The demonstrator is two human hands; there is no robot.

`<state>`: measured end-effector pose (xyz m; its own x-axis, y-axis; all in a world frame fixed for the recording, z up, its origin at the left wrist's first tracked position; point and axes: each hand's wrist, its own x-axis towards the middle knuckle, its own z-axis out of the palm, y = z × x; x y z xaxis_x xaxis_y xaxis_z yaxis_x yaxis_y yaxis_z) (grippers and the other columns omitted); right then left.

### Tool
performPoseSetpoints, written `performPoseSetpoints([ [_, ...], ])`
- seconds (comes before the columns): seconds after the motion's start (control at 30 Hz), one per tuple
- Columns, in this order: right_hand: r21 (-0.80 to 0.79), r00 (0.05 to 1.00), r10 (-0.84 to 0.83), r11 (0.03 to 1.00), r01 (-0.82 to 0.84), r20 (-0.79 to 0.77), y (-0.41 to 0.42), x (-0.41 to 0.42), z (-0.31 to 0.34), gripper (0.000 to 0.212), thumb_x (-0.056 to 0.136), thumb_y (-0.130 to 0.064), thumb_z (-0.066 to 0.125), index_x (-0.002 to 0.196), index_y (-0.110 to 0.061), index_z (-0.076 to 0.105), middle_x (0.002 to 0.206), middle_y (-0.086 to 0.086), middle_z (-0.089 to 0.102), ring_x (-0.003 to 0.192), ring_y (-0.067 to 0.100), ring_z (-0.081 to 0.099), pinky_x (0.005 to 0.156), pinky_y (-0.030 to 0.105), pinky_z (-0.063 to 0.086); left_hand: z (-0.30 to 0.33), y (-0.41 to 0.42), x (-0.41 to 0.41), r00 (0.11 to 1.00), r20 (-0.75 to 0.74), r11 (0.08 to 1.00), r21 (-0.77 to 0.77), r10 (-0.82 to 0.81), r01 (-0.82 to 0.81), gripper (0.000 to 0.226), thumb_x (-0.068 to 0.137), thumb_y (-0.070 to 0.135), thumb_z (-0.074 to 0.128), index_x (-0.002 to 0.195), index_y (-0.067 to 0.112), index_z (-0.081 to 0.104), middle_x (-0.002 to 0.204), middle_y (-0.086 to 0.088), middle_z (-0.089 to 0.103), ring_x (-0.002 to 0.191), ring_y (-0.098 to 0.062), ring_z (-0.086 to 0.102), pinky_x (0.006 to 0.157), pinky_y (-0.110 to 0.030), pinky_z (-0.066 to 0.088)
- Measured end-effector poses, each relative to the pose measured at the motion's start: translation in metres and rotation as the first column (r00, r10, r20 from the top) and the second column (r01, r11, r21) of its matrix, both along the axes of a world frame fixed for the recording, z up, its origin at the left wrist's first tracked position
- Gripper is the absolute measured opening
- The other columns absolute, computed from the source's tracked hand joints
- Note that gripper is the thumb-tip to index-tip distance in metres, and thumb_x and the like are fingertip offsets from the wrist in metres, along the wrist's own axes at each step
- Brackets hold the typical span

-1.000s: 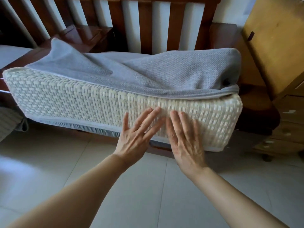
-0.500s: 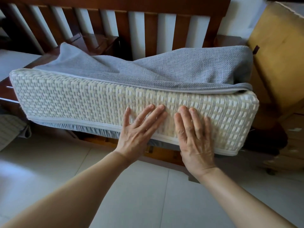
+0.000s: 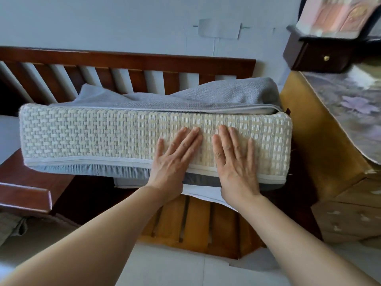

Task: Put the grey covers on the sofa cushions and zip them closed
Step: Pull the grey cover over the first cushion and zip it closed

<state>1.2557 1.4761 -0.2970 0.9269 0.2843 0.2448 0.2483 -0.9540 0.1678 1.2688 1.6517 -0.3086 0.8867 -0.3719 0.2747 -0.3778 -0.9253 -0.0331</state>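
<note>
Two hands — left hand point(image 3: 172, 162), right hand point(image 3: 235, 164) — press flat, fingers straight, on one cushion point(image 3: 92, 133).

The cushion point(image 3: 103, 133) shows a coarse woven face, cream and grey, matt, like basket-weave. Over it lies the grey cover point(image 3: 216, 98), a soft, nubbly knit cloth. The sofa frame point(image 3: 127, 60) is dark, glossy varnished wood; the cabinet point(image 3: 321, 141) is yellower wood with worn patches.

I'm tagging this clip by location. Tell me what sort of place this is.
Probably a living room in a home. A slatted wooden sofa frame stands against a painted wall, a wooden drawer cabinet sits beside it, and both hands press on a woven sofa cushion half inside its grey cover.
</note>
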Motion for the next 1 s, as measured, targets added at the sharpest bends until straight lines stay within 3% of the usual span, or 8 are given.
performPoseSetpoints([
  [0.23, 0.065, 0.998, 0.052, 0.997, -0.05, -0.019, -0.008, 0.062, 0.034, 0.123, 0.061, -0.022, 0.078, 0.149, -0.012, -0.007, 0.155, 0.011, -0.02, 0.143, 0.029, -0.017, 0.114, 0.058, 0.002, 0.042, -0.001, 0.058, 0.999, -0.048, 1.0, -0.009, 0.013, -0.014, 0.118, 0.06, 0.005, 0.066, 0.15, 0.028, -0.006, 0.156, 0.014, -0.015, 0.144, -0.014, -0.015, 0.11, -0.054, 0.005],
  [0.43, 0.046, 0.995, 0.045, 0.998, -0.041, -0.09, -0.012, 0.118, 0.082, 0.126, 0.062, -0.024, 0.075, 0.147, -0.013, -0.018, 0.151, 0.01, -0.032, 0.139, 0.028, -0.029, 0.113, 0.057, -0.009, 0.089, -0.002, 0.116, 0.993, -0.116, 0.999, 0.044, 0.008, -0.003, 0.124, 0.057, 0.014, 0.065, 0.146, 0.031, -0.019, 0.153, 0.016, -0.025, 0.141, -0.012, -0.024, 0.11, -0.053, -0.002],
  [0.63, 0.078, 0.985, 0.1, 0.993, -0.089, -0.142, -0.023, 0.18, 0.124, 0.141, 0.051, -0.067, 0.072, 0.146, -0.018, -0.02, 0.151, 0.002, -0.034, 0.137, 0.021, -0.033, 0.111, 0.051, -0.018, 0.133, 0.002, 0.185, 0.977, -0.198, 0.996, 0.027, -0.082, 0.089, 0.134, 0.054, 0.031, 0.073, 0.139, 0.036, -0.03, 0.147, 0.022, -0.033, 0.136, -0.007, -0.033, 0.11, -0.053, -0.007],
  [0.73, 0.223, 0.984, 0.129, 0.97, -0.1, -0.122, -0.026, 0.205, 0.143, 0.109, 0.067, -0.078, 0.045, 0.149, -0.023, 0.0, 0.156, -0.005, -0.013, 0.143, 0.015, -0.017, 0.115, 0.047, -0.009, 0.147, 0.002, 0.212, 0.953, -0.262, 0.989, -0.023, -0.15, 0.149, 0.139, 0.051, 0.063, 0.074, 0.142, 0.035, -0.026, 0.145, 0.024, -0.035, 0.134, -0.005, -0.035, 0.108, -0.052, -0.014],
  [0.8, 0.303, 0.99, 0.124, 0.948, -0.099, -0.067, -0.028, 0.22, 0.15, 0.079, 0.083, -0.064, 0.035, 0.148, -0.025, 0.015, 0.157, -0.006, 0.001, 0.144, 0.012, -0.006, 0.117, 0.045, -0.003, 0.154, 0.002, 0.228, 0.944, -0.269, 0.98, -0.093, -0.193, 0.174, 0.121, 0.059, 0.082, 0.051, 0.144, 0.035, -0.021, 0.145, 0.027, -0.034, 0.133, -0.002, -0.035, 0.111, -0.054, -0.014],
  [0.9, 0.283, 0.996, 0.093, 0.955, -0.089, -0.001, -0.029, 0.241, 0.155, 0.065, 0.093, -0.051, 0.037, 0.149, -0.025, 0.017, 0.157, -0.007, 0.005, 0.144, 0.012, -0.003, 0.117, 0.041, -0.004, 0.163, -0.003, 0.247, 0.961, -0.204, 0.968, -0.204, -0.189, 0.147, 0.082, 0.079, 0.075, 0.011, 0.149, 0.034, -0.001, 0.15, 0.027, -0.02, 0.137, 0.0, -0.025, 0.113, -0.055, -0.002],
  [1.0, 0.341, 0.999, 0.009, 0.94, -0.021, 0.037, -0.032, 0.263, 0.163, 0.061, 0.094, -0.047, 0.039, 0.148, -0.022, 0.023, 0.157, -0.004, 0.012, 0.144, 0.016, 0.005, 0.116, 0.04, 0.004, 0.168, -0.025, 0.267, 0.997, -0.038, 0.965, -0.257, -0.061, 0.049, 0.071, 0.086, 0.064, 0.01, 0.142, 0.025, 0.028, 0.157, 0.013, 0.004, 0.143, -0.007, -0.006, 0.113, -0.05, 0.005],
])
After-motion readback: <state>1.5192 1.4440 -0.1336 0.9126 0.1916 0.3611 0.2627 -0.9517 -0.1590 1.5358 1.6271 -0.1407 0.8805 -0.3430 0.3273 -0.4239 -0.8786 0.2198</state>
